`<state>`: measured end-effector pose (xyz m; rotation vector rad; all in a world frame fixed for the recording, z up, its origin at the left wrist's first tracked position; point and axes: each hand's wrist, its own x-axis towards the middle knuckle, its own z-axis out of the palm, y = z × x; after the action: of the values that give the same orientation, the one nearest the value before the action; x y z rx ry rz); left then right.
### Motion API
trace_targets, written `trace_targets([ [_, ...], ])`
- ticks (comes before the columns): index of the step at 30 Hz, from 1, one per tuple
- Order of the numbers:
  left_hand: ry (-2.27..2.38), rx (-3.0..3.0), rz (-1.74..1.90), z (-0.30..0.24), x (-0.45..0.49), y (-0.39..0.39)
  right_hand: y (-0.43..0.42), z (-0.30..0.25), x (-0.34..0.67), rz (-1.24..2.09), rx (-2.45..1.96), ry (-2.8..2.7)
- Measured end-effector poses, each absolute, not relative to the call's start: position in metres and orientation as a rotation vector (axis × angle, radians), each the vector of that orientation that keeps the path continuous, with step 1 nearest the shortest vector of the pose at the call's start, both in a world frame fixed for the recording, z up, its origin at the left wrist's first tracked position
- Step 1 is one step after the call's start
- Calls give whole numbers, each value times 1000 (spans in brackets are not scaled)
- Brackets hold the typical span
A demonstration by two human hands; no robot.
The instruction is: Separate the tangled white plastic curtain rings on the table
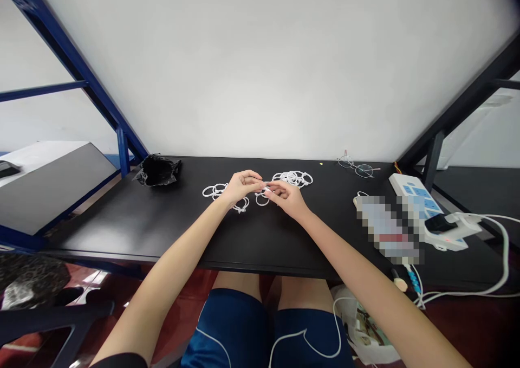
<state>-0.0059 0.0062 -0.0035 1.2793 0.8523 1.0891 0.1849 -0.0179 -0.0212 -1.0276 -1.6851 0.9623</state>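
Note:
My left hand (240,187) and my right hand (286,197) meet over the middle of a black table (122,216). Both pinch the same small white loop (265,188), which looks like a cable tie, between their fingertips. More white loops lie on the table: a group (215,190) just left of my left hand, one (262,200) under the hands, and a heap (293,178) behind my right hand.
A crumpled black bag (157,170) sits at the back left. Spectacles (357,167) lie at the back right. A white power strip (418,194) with a plugged charger (450,230) and white cables occupies the right side. Blue and black frame struts flank the table.

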Motion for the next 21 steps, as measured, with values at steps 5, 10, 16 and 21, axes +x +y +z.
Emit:
trace_targets([
  [5,816,1353,1114,-6,-5,6,-18,-20,185,1145,-1020,-1687],
  [10,790,1368,1158,-7,-5,6,-16,-16,186,1276,-1015,-1602],
  [16,761,1354,1168,-5,-6,5,-11,-17,189,1392,-969,-1519],
  [21,767,1352,1174,-5,-5,5,-11,-19,190,1352,-951,-1555],
])
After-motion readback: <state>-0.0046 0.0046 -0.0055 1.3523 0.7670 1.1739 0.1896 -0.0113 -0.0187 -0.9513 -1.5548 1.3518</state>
